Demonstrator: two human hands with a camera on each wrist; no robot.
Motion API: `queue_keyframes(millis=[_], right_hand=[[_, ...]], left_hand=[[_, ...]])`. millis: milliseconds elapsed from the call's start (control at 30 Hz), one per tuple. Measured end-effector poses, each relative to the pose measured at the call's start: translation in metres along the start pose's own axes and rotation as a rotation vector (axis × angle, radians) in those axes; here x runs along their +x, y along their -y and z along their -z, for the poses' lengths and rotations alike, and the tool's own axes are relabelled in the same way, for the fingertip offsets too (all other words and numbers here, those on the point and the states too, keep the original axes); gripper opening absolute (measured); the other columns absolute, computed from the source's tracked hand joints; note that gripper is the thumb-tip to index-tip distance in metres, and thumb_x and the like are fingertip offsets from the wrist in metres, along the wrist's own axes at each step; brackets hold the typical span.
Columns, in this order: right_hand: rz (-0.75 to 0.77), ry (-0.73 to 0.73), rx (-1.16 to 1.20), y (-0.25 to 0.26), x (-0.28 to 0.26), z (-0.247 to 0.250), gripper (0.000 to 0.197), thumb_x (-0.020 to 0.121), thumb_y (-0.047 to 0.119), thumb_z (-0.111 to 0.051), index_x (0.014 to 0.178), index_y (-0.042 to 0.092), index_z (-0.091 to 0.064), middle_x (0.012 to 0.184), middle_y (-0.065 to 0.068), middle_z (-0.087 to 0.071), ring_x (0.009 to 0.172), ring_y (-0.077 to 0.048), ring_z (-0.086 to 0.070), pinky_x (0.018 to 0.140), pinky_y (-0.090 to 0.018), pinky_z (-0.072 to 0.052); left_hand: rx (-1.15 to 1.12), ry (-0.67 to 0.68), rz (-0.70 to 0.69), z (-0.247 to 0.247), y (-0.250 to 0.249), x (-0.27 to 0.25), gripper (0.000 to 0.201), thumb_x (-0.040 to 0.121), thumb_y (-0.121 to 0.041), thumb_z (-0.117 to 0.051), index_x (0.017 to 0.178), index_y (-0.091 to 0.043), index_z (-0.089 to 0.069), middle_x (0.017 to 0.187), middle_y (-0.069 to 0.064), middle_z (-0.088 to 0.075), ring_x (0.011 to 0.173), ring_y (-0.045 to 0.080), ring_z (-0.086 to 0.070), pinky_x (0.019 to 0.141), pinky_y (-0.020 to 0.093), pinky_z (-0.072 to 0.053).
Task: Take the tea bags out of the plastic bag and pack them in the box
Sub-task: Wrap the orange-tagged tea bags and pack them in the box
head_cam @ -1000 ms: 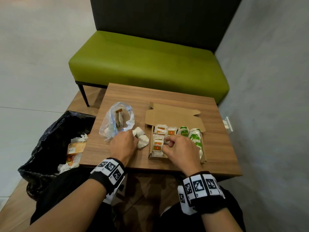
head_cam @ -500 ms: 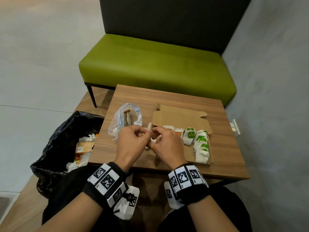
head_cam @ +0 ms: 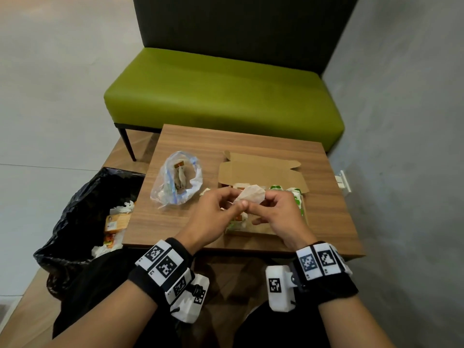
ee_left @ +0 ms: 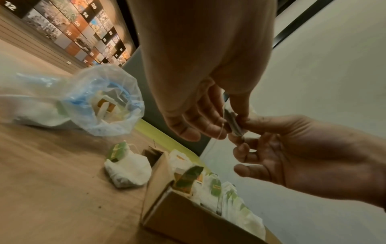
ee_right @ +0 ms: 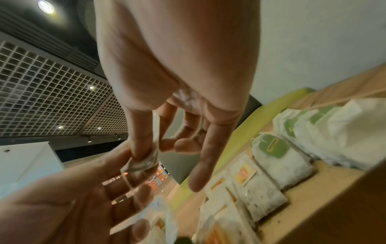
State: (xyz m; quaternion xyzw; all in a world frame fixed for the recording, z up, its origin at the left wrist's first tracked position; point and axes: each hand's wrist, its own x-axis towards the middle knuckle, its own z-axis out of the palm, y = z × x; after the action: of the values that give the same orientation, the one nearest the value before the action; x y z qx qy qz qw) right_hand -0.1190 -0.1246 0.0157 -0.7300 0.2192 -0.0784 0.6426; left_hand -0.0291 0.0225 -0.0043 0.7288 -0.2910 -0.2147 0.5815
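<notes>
Both hands are up over the box, the left hand (head_cam: pixel 213 217) and right hand (head_cam: pixel 278 217) meeting fingertip to fingertip, each pinching one pale tea bag (head_cam: pixel 251 195) held flat between them. Below sits the cardboard box (head_cam: pixel 261 172), lid flap open, on the wooden bench (head_cam: pixel 326 209), packed tea bags showing along its right side. Left of it lies the plastic bag (head_cam: pixel 175 182), mouth open, a few tea bags inside. A black bin bag (head_cam: pixel 75 197) stands off the bench's left edge, a green sofa (head_cam: pixel 221 91) behind.

Left wrist view now: left hand (ee_left: pixel 198 99) nipping the tea bag (ee_left: pixel 234 123) edge-on, string dangling, right hand (ee_left: pixel 303 156) pinching from the other side. One loose tea bag (ee_left: pixel 127 170) rests on the bench just beside the box (ee_left: pixel 177 219).

Right wrist view: right hand (ee_right: pixel 173 90) thumb and finger clamped on the tea bag (ee_right: pixel 144 162), other fingers spread; rows of tea bags in the box (ee_right: pixel 313 198) below.
</notes>
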Motion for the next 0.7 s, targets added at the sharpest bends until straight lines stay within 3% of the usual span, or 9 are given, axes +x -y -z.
queue_keyframes(millis=[100, 167, 267, 400, 500, 567, 633, 700], right_hand=[[-0.025, 0.012, -0.017, -0.001, -0.002, 0.017, 0.016, 0.079, 0.013, -0.081, 0.094, 0.013, -0.077, 0.092, -0.006, -0.078, 0.087, -0.021, -0.074, 0.074, -0.047, -0.059], [-0.028, 0.01, -0.017, 0.0, -0.004, 0.028, 0.015, 0.08, 0.01, -0.08, 0.094, 0.013, -0.076, 0.088, -0.005, -0.077, 0.081, -0.017, -0.072, 0.076, -0.049, -0.058], [-0.001, -0.046, 0.005, 0.001, -0.005, 0.041, 0.01, 0.085, 0.008, -0.076, 0.09, 0.016, -0.075, 0.079, 0.001, -0.073, 0.072, -0.013, -0.066, 0.071, -0.042, -0.058], [0.068, -0.085, -0.073, 0.0, -0.002, 0.045, 0.006, 0.086, 0.009, -0.075, 0.086, 0.015, -0.075, 0.073, -0.001, -0.071, 0.064, -0.01, -0.063, 0.06, -0.027, -0.054], [0.085, -0.088, -0.099, 0.001, 0.0, 0.047, 0.006, 0.086, 0.008, -0.075, 0.083, 0.013, -0.075, 0.072, -0.003, -0.072, 0.061, -0.008, -0.062, 0.058, -0.024, -0.053], [0.112, -0.075, -0.112, 0.002, 0.0, 0.05, 0.003, 0.086, 0.007, -0.075, 0.085, 0.01, -0.076, 0.075, -0.004, -0.073, 0.064, -0.007, -0.064, 0.061, -0.023, -0.054], [0.151, -0.058, -0.165, 0.003, 0.0, 0.053, 0.002, 0.085, 0.008, -0.076, 0.086, 0.008, -0.077, 0.079, -0.009, -0.074, 0.07, -0.014, -0.065, 0.068, -0.03, -0.055], [0.175, -0.03, -0.218, 0.006, -0.002, 0.053, 0.005, 0.084, 0.012, -0.078, 0.087, 0.008, -0.077, 0.082, -0.01, -0.074, 0.077, -0.028, -0.067, 0.075, -0.041, -0.056]], left_hand=[[-0.041, 0.006, -0.007, -0.012, -0.005, 0.004, 0.012, 0.091, -0.016, -0.07, 0.102, -0.012, -0.074, 0.088, 0.005, -0.076, 0.079, 0.028, -0.071, 0.072, 0.037, -0.058], [-0.059, -0.001, -0.001, -0.019, -0.008, 0.006, 0.01, 0.092, -0.015, -0.069, 0.099, -0.009, -0.074, 0.083, 0.007, -0.075, 0.071, 0.021, -0.069, 0.067, 0.031, -0.057], [-0.065, -0.01, 0.027, -0.025, -0.01, 0.006, 0.011, 0.093, -0.015, -0.067, 0.097, -0.007, -0.074, 0.081, 0.008, -0.075, 0.065, 0.012, -0.066, 0.062, 0.024, -0.055], [-0.072, 0.014, 0.05, -0.033, -0.008, 0.006, 0.012, 0.092, -0.015, -0.068, 0.099, -0.007, -0.074, 0.085, 0.007, -0.076, 0.068, 0.016, -0.069, 0.066, 0.025, -0.057], [-0.091, 0.06, 0.079, -0.035, -0.009, 0.005, 0.015, 0.092, -0.016, -0.068, 0.104, -0.008, -0.073, 0.09, 0.005, -0.077, 0.071, 0.019, -0.071, 0.066, 0.026, -0.057], [-0.06, 0.09, 0.052, -0.036, -0.01, 0.004, 0.015, 0.092, -0.02, -0.068, 0.104, -0.012, -0.073, 0.091, 0.003, -0.076, 0.072, 0.014, -0.069, 0.065, 0.023, -0.054], [0.004, 0.105, -0.02, -0.034, -0.016, 0.003, 0.014, 0.093, -0.024, -0.068, 0.104, -0.019, -0.075, 0.093, -0.002, -0.075, 0.074, 0.005, -0.065, 0.065, 0.018, -0.048], [0.022, 0.107, -0.069, -0.029, -0.023, 0.004, 0.013, 0.094, -0.023, -0.067, 0.104, -0.021, -0.075, 0.094, -0.005, -0.075, 0.083, 0.008, -0.067, 0.069, 0.017, -0.049]])
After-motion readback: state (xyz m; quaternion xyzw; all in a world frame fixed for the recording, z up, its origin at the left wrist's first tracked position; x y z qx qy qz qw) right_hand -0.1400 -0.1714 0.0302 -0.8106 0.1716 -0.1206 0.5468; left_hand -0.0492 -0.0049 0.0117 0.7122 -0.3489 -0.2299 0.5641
